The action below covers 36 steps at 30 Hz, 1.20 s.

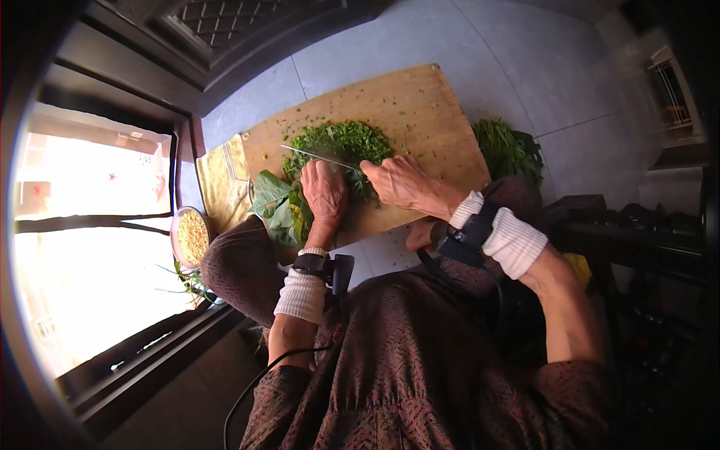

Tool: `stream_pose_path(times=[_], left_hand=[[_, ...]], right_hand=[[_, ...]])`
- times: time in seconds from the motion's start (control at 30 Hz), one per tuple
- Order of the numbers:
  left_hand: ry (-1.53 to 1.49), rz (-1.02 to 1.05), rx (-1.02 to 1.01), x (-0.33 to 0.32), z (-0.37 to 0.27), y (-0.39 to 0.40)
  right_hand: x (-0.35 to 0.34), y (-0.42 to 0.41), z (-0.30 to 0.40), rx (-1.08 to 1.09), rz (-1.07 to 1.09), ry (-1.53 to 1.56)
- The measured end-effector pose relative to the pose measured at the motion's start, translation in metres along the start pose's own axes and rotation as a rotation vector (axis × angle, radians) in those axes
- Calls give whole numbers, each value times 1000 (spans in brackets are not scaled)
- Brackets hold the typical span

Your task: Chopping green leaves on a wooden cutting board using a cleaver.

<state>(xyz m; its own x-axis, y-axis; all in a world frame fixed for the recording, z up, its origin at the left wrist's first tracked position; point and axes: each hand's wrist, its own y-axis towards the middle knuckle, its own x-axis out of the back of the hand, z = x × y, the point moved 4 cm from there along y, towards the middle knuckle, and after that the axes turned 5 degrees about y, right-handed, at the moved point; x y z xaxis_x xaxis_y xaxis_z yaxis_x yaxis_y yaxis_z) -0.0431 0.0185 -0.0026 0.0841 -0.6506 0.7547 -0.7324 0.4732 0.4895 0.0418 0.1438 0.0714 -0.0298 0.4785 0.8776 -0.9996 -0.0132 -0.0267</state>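
Note:
A wooden cutting board (439,124) lies on the tiled floor before me, strewn with green bits. My right hand (402,183) grips a knife, whose thin blade (315,153) points to the left across a heap of chopped greens (343,138). The knife's handle is hidden in the fist. Just below the blade, my left hand (325,188) presses down on greens with its fingers curled; what lies under them is mostly covered. Large leaves (281,205), some yellowing, stick out at the left of that hand and hang over the board's near edge.
A bunch of greens (509,149) rests on the floor right of the board. To the left are a yellowish cloth (225,174) and a bowl of pale grains or bits (191,236), beside a bright doorway (95,225). A dark door panel (225,34) stands beyond. My knees flank the board.

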Motion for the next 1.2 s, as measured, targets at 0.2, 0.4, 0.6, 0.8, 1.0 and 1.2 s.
stream_pose_path(times=[0.2,0.4,0.6,0.8,1.0,1.2], left_hand=[[-50,44,-35,-2,-11,-4],[-42,-15,23,2,-3,-5],[-25,-18,-14,1,-4,-5],[-58,-4,-18,-1,-7,-5],[-17,19,73,6,-14,-4],[136,49,-88,20,-24,-9]], right_hand=[[-36,23,-16,119,-194,-81],[7,-11,4,59,-30,-21],[3,-20,2,1,12,27],[-26,10,-14,2,-85,56],[-23,15,-27,52,-107,116],[-20,11,-24,24,-82,62]])
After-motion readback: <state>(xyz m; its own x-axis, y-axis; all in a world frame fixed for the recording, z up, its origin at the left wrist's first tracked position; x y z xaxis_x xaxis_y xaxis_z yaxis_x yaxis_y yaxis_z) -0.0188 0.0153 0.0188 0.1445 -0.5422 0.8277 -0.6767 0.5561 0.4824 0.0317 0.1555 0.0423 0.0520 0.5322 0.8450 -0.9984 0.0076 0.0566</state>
